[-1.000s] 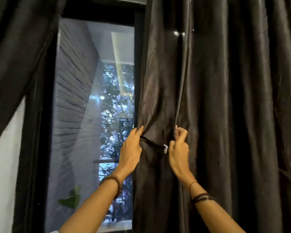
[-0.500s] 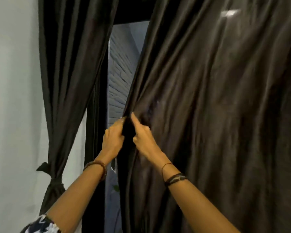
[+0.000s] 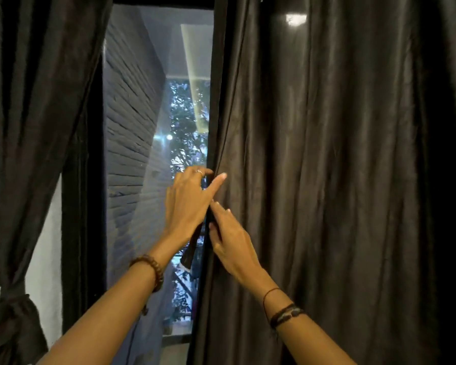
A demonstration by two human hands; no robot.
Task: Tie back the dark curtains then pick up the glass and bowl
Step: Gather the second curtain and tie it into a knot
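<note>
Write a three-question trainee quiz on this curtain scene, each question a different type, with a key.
1. True or false: the left curtain is already tied back.
2. Multiple choice: where are both hands? A) at the inner edge of the right curtain B) on the window glass C) on the left curtain's tie
3. Fill in: the left wrist wears a beaded ____.

Key: 1 true, it is cinched low down. 2 A, the left hand and right hand meet at that edge. 3 bracelet.

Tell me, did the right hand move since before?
Yes. The right hand slid left along the right curtain, from its folds to the edge by the window.
</note>
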